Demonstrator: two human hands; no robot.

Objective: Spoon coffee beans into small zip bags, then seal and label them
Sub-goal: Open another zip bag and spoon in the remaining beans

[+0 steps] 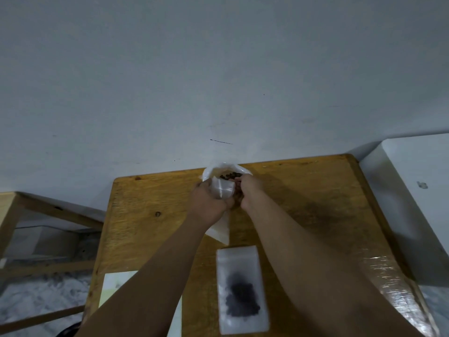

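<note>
head cam only, so one view. both hands are out at the far edge of the table (150, 229), right by the wall. left hand (209, 203) is curled around a small clear bag (221, 189), holding it up with its mouth facing away from the person. right hand (250, 190) is just beside it, fingers dipped into the big bean bag (226, 171); can't tell if it's holding a spoon, too blurry. so the source sits straight behind the small bag, and the right hand is nearer. an already filled bag (241, 290) lies flat near the person, long axis pointing away, between the forearms. looks like mid-fill to me.
</note>
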